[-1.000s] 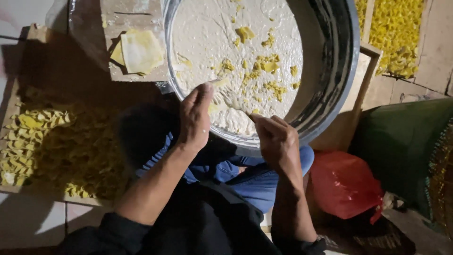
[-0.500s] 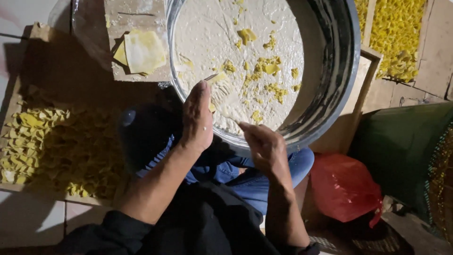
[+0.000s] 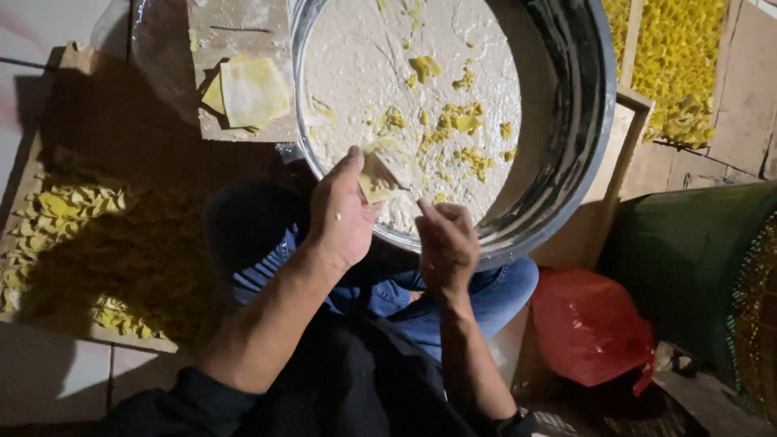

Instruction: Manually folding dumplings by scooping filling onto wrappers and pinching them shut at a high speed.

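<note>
Head view: left hand now pinching a newly lifted dough sheet, right hand fingers curled, empty

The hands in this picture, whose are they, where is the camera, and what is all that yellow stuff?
The camera sits on a person's head and looks straight down, so you see their own two arms and their knees in blue jeans. The left hand holds up a thin, pale yellow floury dough square. The right hand is next to it with nothing in it that I can see, its fingers curled near the rim. Both hands are over a big round metal basin, dusted white inside with small yellow dough bits scattered about. To the left, a small stack of flat yellow dough sheets lies on a floured board. Further left, a wooden tray holds many little folded yellow dough pieces. At the right lie a red plastic bag and a dark green sack.
</note>
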